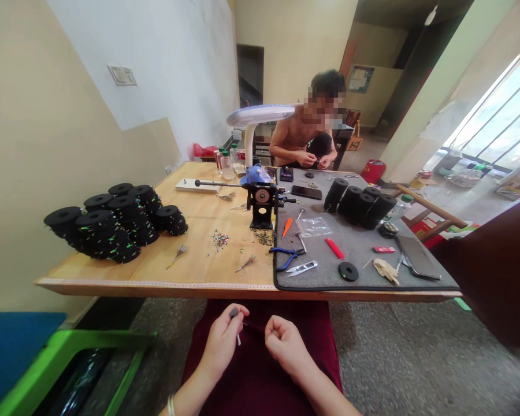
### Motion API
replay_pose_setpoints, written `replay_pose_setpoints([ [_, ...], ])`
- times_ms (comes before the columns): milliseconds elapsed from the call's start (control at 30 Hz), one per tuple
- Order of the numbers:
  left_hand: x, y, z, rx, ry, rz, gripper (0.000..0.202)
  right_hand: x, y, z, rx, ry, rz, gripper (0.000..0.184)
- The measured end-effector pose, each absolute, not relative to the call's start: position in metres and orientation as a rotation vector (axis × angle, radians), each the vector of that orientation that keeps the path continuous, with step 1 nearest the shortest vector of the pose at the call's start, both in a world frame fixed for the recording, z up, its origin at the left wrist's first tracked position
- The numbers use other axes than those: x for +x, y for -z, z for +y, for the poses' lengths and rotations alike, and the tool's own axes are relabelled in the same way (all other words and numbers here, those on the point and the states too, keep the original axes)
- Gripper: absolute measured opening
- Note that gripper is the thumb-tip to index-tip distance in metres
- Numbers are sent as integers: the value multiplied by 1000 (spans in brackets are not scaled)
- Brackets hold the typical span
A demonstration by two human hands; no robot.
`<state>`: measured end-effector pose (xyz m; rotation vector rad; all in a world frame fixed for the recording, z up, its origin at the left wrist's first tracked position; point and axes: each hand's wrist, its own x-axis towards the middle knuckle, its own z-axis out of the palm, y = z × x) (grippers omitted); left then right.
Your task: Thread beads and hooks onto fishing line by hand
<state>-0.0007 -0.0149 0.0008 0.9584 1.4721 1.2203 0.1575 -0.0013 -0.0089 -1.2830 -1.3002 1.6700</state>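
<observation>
Both of my hands are low over my lap, below the front edge of the wooden table [156, 271]. My left hand [222, 341] pinches a small dark piece with a thin white stick hanging from it. My right hand [285, 341] is closed in a loose fist a little to the right; a thin dark thread seems to run between the two hands. What the right fingers hold is too small to make out.
A grey mat [359, 242] carries blue-handled pliers [286, 257], snips [302, 267], a red tool [334, 248], a phone [417, 257] and black spools [359, 203]. A stack of black spools [112, 228] stands at the left. A winder [261, 202] and lamp [260, 118] stand mid-table. Another person [312, 136] works opposite.
</observation>
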Motion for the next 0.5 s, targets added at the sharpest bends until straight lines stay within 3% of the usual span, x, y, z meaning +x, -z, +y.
replay_pose_setpoints([
  [133, -17, -2, -13, 866, -1264, 1460, 15, 161, 8, -1, -1248, -1751, -1112, 5],
  [500, -14, -14, -17, 1137, -933, 1228, 29, 160, -2, -2, -1163, -1990, -958, 8],
])
